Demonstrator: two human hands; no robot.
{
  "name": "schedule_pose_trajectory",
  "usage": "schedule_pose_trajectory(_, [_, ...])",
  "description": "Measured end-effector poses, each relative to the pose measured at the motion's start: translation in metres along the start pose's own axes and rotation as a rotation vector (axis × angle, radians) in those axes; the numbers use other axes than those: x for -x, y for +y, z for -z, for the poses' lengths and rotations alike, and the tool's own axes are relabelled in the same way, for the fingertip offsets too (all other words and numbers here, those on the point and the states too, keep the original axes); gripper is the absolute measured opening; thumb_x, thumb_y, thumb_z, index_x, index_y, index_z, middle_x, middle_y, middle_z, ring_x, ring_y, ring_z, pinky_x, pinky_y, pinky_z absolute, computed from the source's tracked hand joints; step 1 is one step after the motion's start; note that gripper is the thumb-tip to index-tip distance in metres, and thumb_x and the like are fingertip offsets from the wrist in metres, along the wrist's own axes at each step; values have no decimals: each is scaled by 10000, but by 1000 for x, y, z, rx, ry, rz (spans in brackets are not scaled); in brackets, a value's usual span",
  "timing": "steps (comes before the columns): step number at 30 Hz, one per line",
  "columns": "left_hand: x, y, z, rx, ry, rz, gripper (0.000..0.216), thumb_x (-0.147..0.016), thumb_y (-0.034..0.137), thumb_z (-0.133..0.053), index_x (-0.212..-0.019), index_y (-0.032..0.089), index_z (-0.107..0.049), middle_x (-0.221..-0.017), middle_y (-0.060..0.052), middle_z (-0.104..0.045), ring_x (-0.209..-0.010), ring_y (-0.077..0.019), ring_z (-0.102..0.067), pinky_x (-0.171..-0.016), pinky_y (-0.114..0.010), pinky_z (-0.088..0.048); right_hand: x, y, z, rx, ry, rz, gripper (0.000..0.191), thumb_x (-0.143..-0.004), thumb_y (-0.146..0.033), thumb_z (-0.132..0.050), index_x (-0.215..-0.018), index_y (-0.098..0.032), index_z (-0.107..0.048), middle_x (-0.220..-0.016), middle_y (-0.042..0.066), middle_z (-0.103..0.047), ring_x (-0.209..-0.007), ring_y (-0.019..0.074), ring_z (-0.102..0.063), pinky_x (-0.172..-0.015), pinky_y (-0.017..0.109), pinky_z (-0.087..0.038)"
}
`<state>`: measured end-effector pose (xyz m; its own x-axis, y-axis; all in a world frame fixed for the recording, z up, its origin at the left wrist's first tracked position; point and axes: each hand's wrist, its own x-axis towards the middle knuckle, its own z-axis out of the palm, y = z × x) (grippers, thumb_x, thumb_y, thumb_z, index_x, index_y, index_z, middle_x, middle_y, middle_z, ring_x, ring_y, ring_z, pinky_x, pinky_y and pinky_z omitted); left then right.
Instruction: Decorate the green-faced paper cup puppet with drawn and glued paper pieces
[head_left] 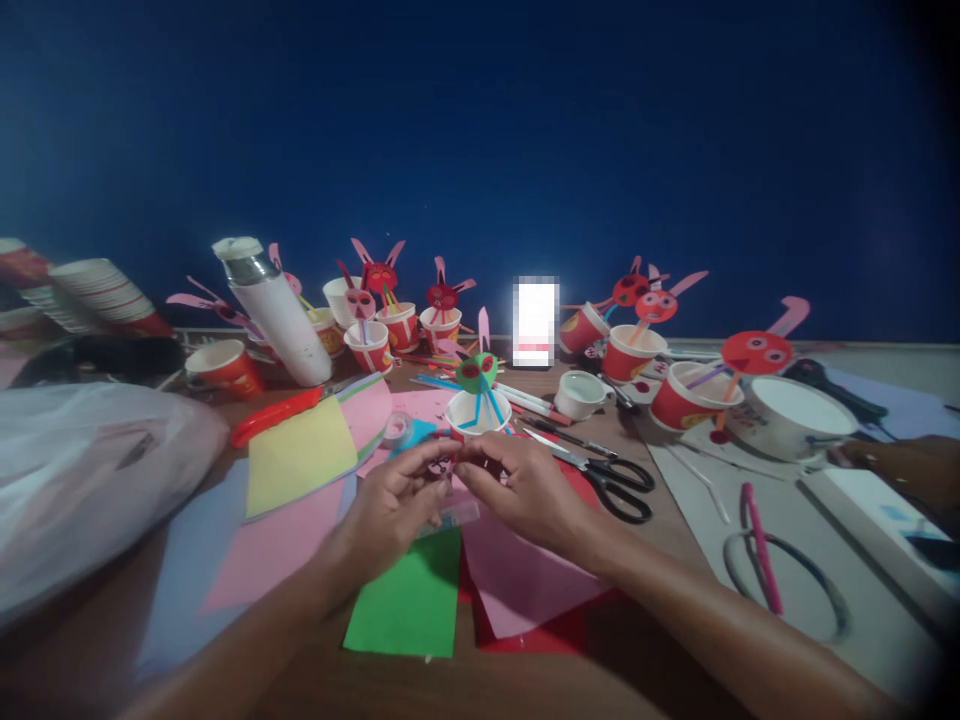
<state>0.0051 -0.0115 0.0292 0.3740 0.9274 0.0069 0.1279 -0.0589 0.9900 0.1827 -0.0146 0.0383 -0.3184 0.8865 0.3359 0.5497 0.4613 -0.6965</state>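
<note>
My left hand (394,505) and my right hand (517,485) meet over the middle of the table, fingers pinched together on a small dark piece (444,465) that I cannot make out. Just behind the fingertips stands a white paper cup (478,413) carrying a green round face (477,372) with a pink ear and blue straws. Under my hands lie a green sheet (409,605), a pink sheet (517,580) and red paper (540,635). Black-handled scissors (611,485) lie right of my right hand.
Several red cups with rabbit faces (634,345) line the back. A white bottle (274,310) leans at left beside stacked cups (105,295). A plastic bag (82,480) fills the left. Yellow paper (300,455), a white bowl (791,415), a pink pen (761,545).
</note>
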Motion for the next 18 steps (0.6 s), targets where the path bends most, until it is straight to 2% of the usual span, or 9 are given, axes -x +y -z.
schedule_pose_trajectory(6, [3, -6, -5, 20, -28, -66, 357, -808, 233, -553, -1163, 264, -568, -780, -5, -593, -575, -75, -518, -538, -167, -454, 1, 3, -8, -129, 37, -82, 113, -806, -189, -532, -819, -189, -643, -743, -6, -638, -668, 112, -547, -604, 211, -373])
schedule_pose_trajectory(9, [7, -6, -8, 9, -44, -60, 372, -824, 225, -533, -1192, 276, -548, -714, 13, -562, -573, -72, -511, -543, -165, -441, 2, 4, -13, -266, 39, -107, 104, -797, -170, -523, -782, -174, -626, -681, -23, -619, -630, 100, -540, -583, 199, -380])
schedule_pose_trajectory(11, [10, -5, -9, 13, -66, -59, 406, -832, 222, -521, -1233, 287, -506, -696, 23, -553, -572, -70, -515, -558, -173, -445, 3, 4, -13, -354, 38, -121, 121, -797, -156, -502, -726, -165, -600, -639, -32, -599, -602, 90, -530, -563, 189, -382])
schedule_pose_trajectory(14, [8, -5, -5, 77, -44, -51, 483, -827, 234, -530, -1289, 314, -417, -810, 18, -579, -571, -66, -530, -565, -195, -459, 1, 1, -6, -393, 50, -134, 135, -785, -160, -507, -665, -164, -568, -611, -38, -572, -583, 81, -510, -543, 181, -378])
schedule_pose_trajectory(16, [1, -6, 1, 93, 24, -37, 443, -805, 253, -550, -1239, 277, -464, -848, 7, -588, -558, -72, -542, -556, -214, -468, -2, 0, 4, -398, 82, -142, 118, -784, -185, -520, -682, -166, -577, -611, -38, -554, -578, 79, -497, -531, 180, -373])
schedule_pose_trajectory(18, [-9, -8, 9, 35, 111, -9, 286, -770, 272, -571, -1041, 184, -592, -731, 6, -597, -517, -84, -539, -525, -219, -465, -6, 2, 18, -438, 118, -167, 128, -796, -250, -524, -719, -167, -584, -598, -39, -524, -541, 75, -476, -489, 180, -358])
